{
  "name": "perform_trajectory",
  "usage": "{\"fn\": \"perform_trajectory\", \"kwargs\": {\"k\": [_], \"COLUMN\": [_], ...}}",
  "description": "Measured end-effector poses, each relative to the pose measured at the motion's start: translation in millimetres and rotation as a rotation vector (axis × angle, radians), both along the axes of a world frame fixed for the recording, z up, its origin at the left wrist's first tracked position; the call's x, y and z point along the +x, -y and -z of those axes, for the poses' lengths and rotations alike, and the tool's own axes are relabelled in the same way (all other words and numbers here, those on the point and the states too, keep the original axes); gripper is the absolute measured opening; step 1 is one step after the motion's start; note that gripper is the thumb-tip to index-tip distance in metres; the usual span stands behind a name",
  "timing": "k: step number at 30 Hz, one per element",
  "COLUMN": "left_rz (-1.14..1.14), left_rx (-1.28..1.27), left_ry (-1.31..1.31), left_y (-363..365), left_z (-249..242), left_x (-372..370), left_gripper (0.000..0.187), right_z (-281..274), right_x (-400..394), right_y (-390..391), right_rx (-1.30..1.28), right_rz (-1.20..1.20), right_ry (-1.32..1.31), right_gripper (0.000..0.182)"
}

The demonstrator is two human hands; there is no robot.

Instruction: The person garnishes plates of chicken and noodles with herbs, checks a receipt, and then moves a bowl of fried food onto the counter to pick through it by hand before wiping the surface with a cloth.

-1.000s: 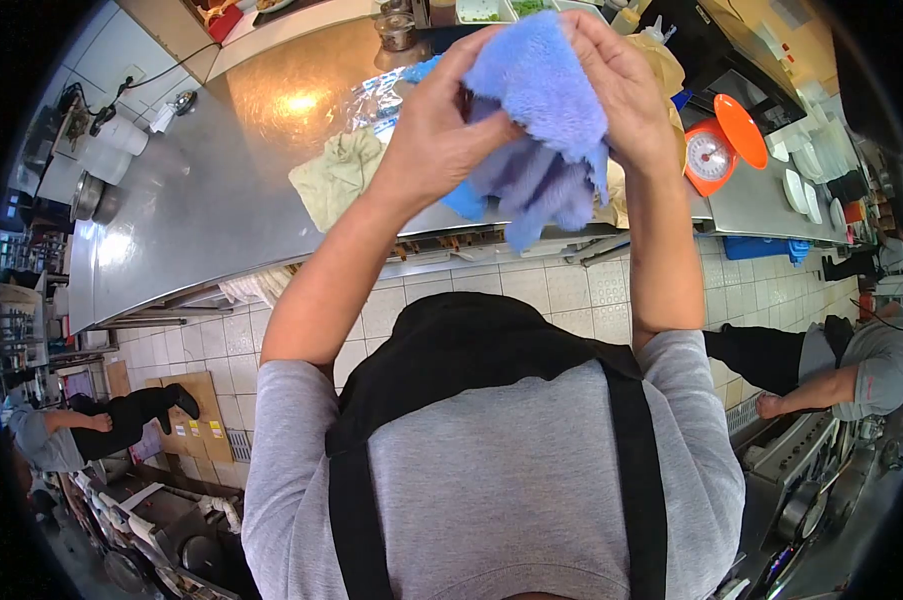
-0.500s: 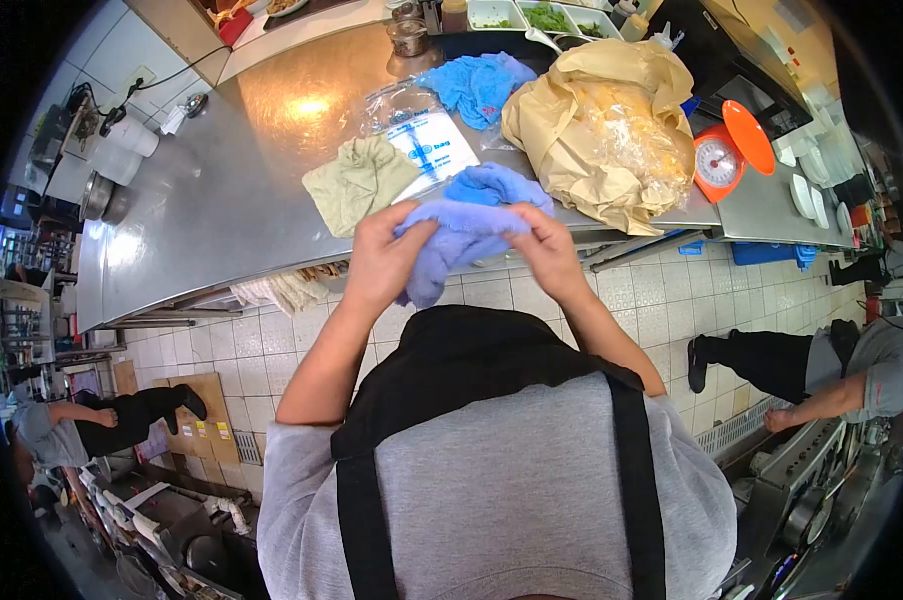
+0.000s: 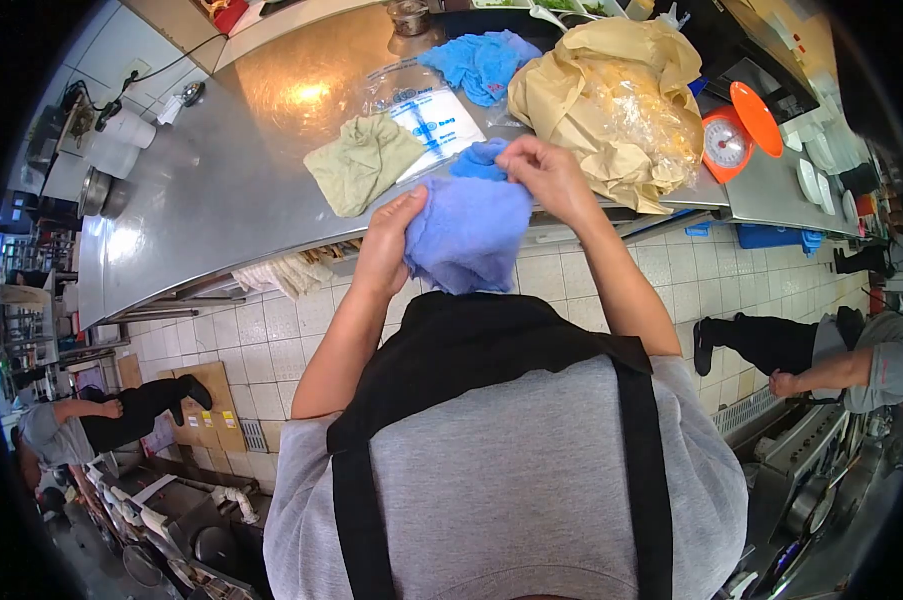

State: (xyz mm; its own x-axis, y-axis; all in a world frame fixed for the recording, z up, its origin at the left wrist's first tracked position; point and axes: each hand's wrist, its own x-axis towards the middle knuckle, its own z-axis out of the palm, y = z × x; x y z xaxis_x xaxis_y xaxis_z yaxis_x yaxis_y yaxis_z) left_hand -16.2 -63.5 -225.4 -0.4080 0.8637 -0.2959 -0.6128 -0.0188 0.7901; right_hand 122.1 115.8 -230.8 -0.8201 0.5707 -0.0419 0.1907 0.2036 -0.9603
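A periwinkle-blue cloth (image 3: 468,235) hangs spread between my hands at the front edge of the steel counter. My left hand (image 3: 391,230) grips its left side, thumb on top. My right hand (image 3: 543,170) pinches at its upper right corner. Just behind it, a brighter blue cloth (image 3: 481,160) lies on the counter edge, partly hidden. To the left rests a crumpled pale green cloth (image 3: 363,163), overlapping a white printed plastic bag (image 3: 441,130). Farther back is another bunched blue cloth (image 3: 481,68).
On the steel counter (image 3: 221,170), a large brown paper bag (image 3: 561,100) with clear plastic inside stands right of my hands, beside an orange kitchen scale (image 3: 726,145). Light cloths (image 3: 281,275) hang below the counter. Other people appear at the far left and right.
The periwinkle cloth has gone from bunched and stretched between both hands to opened out and hanging flat. My right hand has moved up and slightly right.
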Motion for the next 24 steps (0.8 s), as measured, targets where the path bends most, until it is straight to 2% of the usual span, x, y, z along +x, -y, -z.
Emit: {"fn": "perform_trajectory", "kwargs": {"k": [2, 3, 5, 7, 9, 10, 12, 13, 14, 15, 16, 17, 19, 23, 24], "left_rz": [-0.027, -0.056, -0.028, 0.000, 0.079, 0.076, 0.079, 0.075, 0.169, 0.263, 0.259, 0.206, 0.072, 0.037, 0.041], "left_rx": [-0.011, -0.018, -0.054, -0.085, -0.095, -0.095, -0.148, -0.148, -0.179, -0.208, -0.205, -0.096, 0.052, 0.086, 0.060], "left_ry": [-0.009, -0.017, -0.048, -0.085, -0.125, -0.124, -0.051, -0.051, -0.014, 0.023, 0.023, 0.089, 0.254, 0.086, 0.098], "left_y": [-1, -2, 0, 2, 8, 9, 10, 10, 9, 8, 6, 3, -4, -7, -7], "left_z": [6, 10, 20, 33, 41, 42, 41, 45, 53, 54, 54, 54, 58, 39, 37], "left_x": [-2, -3, -4, -7, -10, -9, -4, -4, -4, -2, 3, 12, 20, 28, 27], "left_gripper": [0.031, 0.033, 0.032, 0.032, 0.032, 0.032, 0.032, 0.032, 0.033, 0.035, 0.035, 0.036, 0.035, 0.030, 0.026], "right_z": [-2, 12, 49, 48, 36, 30, 16, 8, 1, -6, -9, -10, -9, 22, 25], "right_x": [2, 1, 3, 4, 5, 5, 5, 5, 3, 1, 0, -1, -1, 2, 6], "right_y": [-4, -9, -28, -29, -33, -34, -36, -33, -28, -22, -17, -11, -1, 19, 26], "right_rx": [0.553, 0.824, 0.885, 0.949, 0.579, 0.579, 0.124, 0.122, 0.123, -0.016, -0.157, -0.155, -0.518, -0.619, -0.285], "right_rz": [0.161, 0.183, 0.146, 0.112, 0.204, 0.201, 0.209, 0.174, 0.170, 0.138, 0.104, 0.100, 0.050, 0.079, 0.074], "right_ry": [0.055, -0.007, 0.040, 0.083, 0.151, 0.151, -0.111, -0.181, -0.181, -0.256, -0.329, -0.329, -0.344, -0.177, 0.004], "right_gripper": [0.018, 0.022, 0.021, 0.021, 0.020, 0.020, 0.021, 0.018, 0.018, 0.018, 0.018, 0.018, 0.016, 0.013, 0.012]}}
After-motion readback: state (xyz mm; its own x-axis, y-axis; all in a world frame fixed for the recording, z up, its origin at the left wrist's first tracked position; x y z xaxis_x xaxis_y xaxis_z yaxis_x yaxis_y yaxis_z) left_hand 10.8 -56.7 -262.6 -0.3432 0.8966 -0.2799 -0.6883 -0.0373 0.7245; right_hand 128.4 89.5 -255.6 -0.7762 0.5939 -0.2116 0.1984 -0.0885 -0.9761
